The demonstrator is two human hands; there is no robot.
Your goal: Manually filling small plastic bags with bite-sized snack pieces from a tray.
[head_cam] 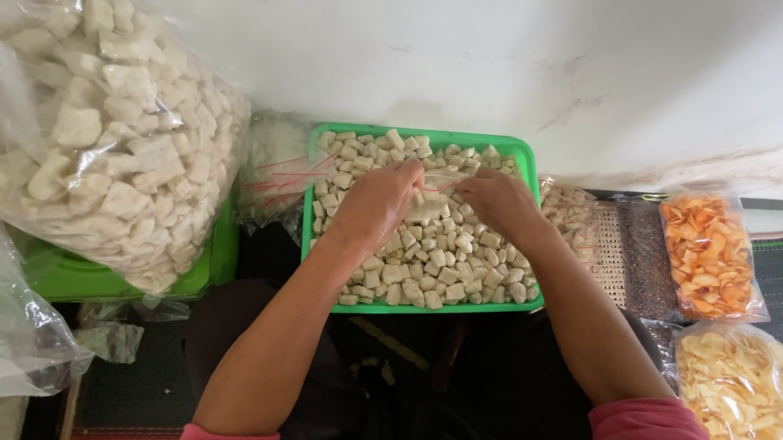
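Both hands are meeting over the green tray: the left hand and right hand are pinching a small clear bag between them (its contents unclear). Pale cracker pieces are filling the tray. A big bag is sitting left, orange chips right.

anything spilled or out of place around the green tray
Nothing stands out. The pale crackers lie inside the green tray, none over its rim. The left hand and right hand hold a small clear bag over it. The side bags look intact.
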